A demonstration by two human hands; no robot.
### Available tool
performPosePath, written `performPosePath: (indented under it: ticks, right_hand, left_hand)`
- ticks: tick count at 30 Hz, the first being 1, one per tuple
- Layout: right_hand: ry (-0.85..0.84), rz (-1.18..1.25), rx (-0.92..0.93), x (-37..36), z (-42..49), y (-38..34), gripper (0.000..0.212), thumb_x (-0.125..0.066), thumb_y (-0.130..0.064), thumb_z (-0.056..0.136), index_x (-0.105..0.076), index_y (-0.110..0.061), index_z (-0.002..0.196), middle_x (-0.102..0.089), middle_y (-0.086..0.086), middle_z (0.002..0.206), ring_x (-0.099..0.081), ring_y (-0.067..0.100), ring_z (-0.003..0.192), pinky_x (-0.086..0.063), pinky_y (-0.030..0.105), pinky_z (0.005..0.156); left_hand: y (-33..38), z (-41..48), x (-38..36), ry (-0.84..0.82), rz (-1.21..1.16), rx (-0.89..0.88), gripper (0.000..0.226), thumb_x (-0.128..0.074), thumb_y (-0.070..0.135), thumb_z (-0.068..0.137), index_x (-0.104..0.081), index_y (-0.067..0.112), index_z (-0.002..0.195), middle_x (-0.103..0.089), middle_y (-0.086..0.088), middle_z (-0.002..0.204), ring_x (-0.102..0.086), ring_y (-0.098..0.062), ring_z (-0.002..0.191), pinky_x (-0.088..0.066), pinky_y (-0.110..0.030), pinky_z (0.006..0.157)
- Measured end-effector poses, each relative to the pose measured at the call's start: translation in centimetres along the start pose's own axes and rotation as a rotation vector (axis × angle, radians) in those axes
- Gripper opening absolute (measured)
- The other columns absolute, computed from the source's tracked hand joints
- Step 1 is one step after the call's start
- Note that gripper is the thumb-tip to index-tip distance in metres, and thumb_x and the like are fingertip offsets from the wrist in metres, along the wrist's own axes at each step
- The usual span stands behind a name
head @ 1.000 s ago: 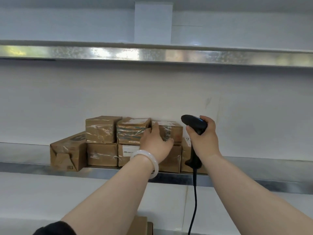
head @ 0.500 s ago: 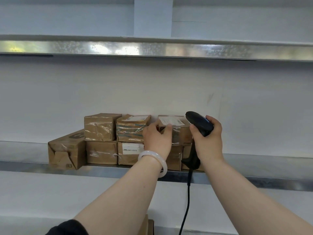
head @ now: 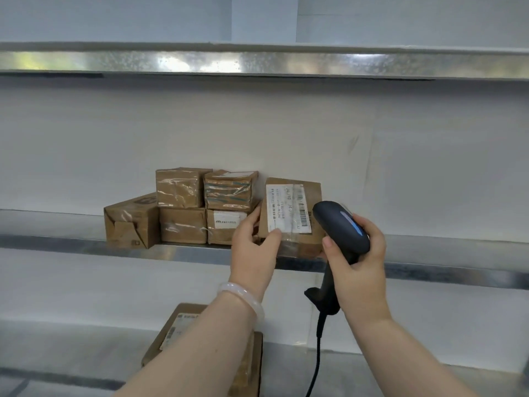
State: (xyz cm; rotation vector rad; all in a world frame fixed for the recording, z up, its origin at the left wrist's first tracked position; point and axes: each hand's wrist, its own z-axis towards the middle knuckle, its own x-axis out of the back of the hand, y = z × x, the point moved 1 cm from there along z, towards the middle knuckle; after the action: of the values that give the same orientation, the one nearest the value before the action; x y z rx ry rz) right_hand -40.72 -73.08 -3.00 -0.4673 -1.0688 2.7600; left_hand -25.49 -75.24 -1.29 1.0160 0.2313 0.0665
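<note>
Bright, soft, cool light falls evenly; the metal edge of the upper shelf mirrors pale and greenish glare; a dim shadow band lies beneath it on the wall; tape on the stacked boxes glints; the scanner shows a blue sheen; shelf lines bow near the wide-angle edges; print on the held box is smeared.

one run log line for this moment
left hand: grips parcel, barcode label facing out | right hand: grips scanner, head beside label | other boxes: stacked on shelf
</note>
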Motion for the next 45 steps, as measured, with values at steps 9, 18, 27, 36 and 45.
performPosePath:
  ticks: [9, 18, 27, 36, 45]
  right_hand:
    - [-0.203, -0.001, -0.159, -1.5, -9.8, 2.4, 0.058, -0.074, -0.007, 0.083, -0.046, -0.038, 0.124, -0.053, -0.041, 0.105, -0.058, -0.004, 0.106, -0.049, 0.011, 0.083]
    - [-0.496, 0.061, -0.348, -5.8, -18.7, 5.6, 0.057, -0.074, 0.001, 0.082, -0.051, -0.035, 0.119, -0.058, -0.015, 0.118, -0.06, 0.002, 0.105, -0.046, 0.01, 0.084]
    - [-0.999, -0.12, -0.334, -12.8, -23.0, 5.3, 0.063, -0.077, -0.022, 0.081, -0.042, -0.061, 0.116, -0.056, -0.037, 0.109, -0.067, 0.014, 0.095, -0.056, 0.046, 0.083]
    - [-1.312, -0.208, -0.092, -23.9, -27.3, 1.2, 0.056, -0.073, -0.038, 0.082, -0.036, -0.062, 0.116, -0.051, -0.043, 0.107, -0.057, -0.007, 0.096, -0.045, 0.01, 0.076]
    - [-1.504, -0.261, 0.072, -32.5, -30.9, -3.5, 0.054, -0.069, -0.047, 0.083, -0.03, -0.061, 0.117, -0.051, -0.041, 0.103, -0.052, -0.011, 0.097, -0.041, 0.006, 0.073]
  left_hand:
    - [-3.8, -7.1, 7.7, 0.15, 0.034, 0.189, 0.037, -0.064, 0.015, 0.096, -0.052, 0.045, 0.113, -0.063, 0.014, 0.123, -0.062, -0.014, 0.116, -0.059, -0.036, 0.092]
    - [-6.7, -13.2, 17.8, 0.321, 0.142, 0.341, 0.038, -0.063, 0.014, 0.097, -0.057, 0.048, 0.111, -0.066, 0.013, 0.121, -0.067, -0.017, 0.112, -0.06, -0.039, 0.091]
    - [-5.8, -16.6, 32.0, 0.41, 0.318, 0.471, 0.037, -0.064, 0.011, 0.096, -0.068, 0.041, 0.116, -0.074, 0.009, 0.11, -0.073, -0.013, 0.096, -0.059, -0.04, 0.089]
    - [-1.9, -19.7, 46.5, 0.544, 0.41, 0.522, 0.036, -0.062, 0.009, 0.096, -0.07, 0.035, 0.119, -0.076, 0.006, 0.106, -0.074, -0.016, 0.094, -0.061, -0.038, 0.085]
    - [0.6, -22.5, 58.3, 0.644, 0.457, 0.549, 0.038, -0.062, 0.006, 0.096, -0.068, 0.036, 0.12, -0.072, 0.007, 0.112, -0.073, -0.008, 0.088, -0.058, -0.023, 0.073]
